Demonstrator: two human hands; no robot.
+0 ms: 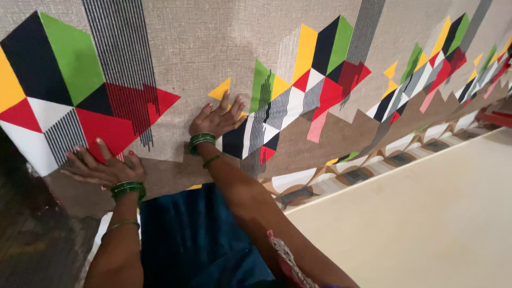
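A wide beige fabric [213,48] printed with red, green, yellow, black and striped geometric shapes fills the upper view. My left hand [104,165] lies flat on it at the lower left, fingers spread over a red triangle. My right hand [216,120] presses flat on the cloth near the middle, beside a yellow triangle and a green and striped patch. Both wrists carry green bangles. Neither hand grips anything.
A pale cream surface [426,224] runs along the lower right. Between my arms shows dark blue cloth [192,240]. The fabric's lower edge [341,176] shows a brown and white pattern. At the lower left lies a dark brown area [32,234].
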